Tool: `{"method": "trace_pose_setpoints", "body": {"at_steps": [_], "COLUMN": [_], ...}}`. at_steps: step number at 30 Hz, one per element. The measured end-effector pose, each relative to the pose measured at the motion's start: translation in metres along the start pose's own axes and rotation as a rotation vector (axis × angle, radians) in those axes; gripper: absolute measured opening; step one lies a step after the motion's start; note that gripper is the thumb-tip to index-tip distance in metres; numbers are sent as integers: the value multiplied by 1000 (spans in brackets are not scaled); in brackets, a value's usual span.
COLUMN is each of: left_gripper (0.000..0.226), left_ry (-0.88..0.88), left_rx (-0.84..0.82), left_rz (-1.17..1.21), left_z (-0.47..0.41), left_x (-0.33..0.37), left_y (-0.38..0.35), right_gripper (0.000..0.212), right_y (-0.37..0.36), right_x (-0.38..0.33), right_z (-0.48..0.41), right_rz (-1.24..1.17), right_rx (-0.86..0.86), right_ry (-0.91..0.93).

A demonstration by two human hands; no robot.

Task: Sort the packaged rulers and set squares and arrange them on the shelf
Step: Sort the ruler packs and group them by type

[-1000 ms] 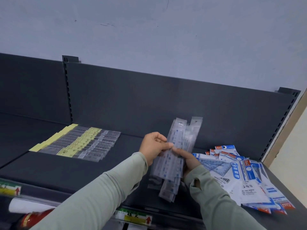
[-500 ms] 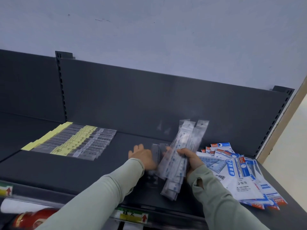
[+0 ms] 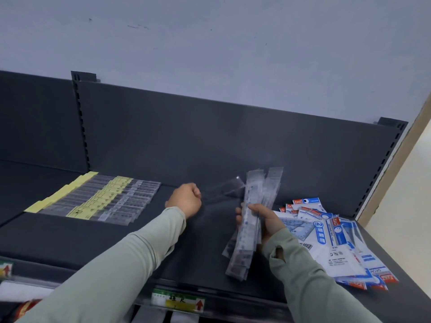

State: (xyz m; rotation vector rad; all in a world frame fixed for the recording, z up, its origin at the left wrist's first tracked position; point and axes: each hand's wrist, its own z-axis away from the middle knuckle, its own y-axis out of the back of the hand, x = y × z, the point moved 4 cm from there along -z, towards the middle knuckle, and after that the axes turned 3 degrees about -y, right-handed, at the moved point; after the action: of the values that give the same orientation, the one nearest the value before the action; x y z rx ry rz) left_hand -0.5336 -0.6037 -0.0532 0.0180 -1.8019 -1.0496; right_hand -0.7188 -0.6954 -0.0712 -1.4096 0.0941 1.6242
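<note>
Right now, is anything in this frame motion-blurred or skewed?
Head view: the single clear plastic-sleeved ruler pinched in the left hand is smeared by motion; the bundle of clear sleeved rulers in the right hand is sharper; the dark grey metal shelf back panel runs slanted across the frame.

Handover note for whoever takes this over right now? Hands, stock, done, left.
Left hand: grip on one clear packaged ruler, blurred.
Right hand: grips a bundle of clear packaged rulers.
Done: row of yellow-labelled packaged rulers lies flat on the dark grey shelf, left side.
Left: shelve the held rulers; blue-and-white set square packs lie in a loose pile at right.
</note>
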Motion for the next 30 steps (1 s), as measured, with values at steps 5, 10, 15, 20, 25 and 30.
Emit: {"method": "trace_pose_setpoints", "body": {"at_steps": [5,10,15,20,25,30], "left_gripper": [32,43,30,26,27,17], "left_ry": [-277,-444,-340,-343,-329,-265], "left_rx": [336,79,-156,-225,-195,0], "left_rz": [22,435,582,673,615,392], "left_z": [9,13,34,34,33,24], "left_x": [20,43,60,67,64,53], "left_y": [21,10,-3,-13,-22,-25], "right_gripper": [23,40,45,73,62,35], "right_y": [1,-7,-13,-10,-14,-12], "right_x": [3,5,6,8,9,2], "right_z": [-4,-3,-5,-6,-1,1], "right_rz": [23,53,110,45,76,20], "right_rx": [9,-55,-165,-185,-243,-186], "right_ry": [-14,-29,16,47,18,26]}}
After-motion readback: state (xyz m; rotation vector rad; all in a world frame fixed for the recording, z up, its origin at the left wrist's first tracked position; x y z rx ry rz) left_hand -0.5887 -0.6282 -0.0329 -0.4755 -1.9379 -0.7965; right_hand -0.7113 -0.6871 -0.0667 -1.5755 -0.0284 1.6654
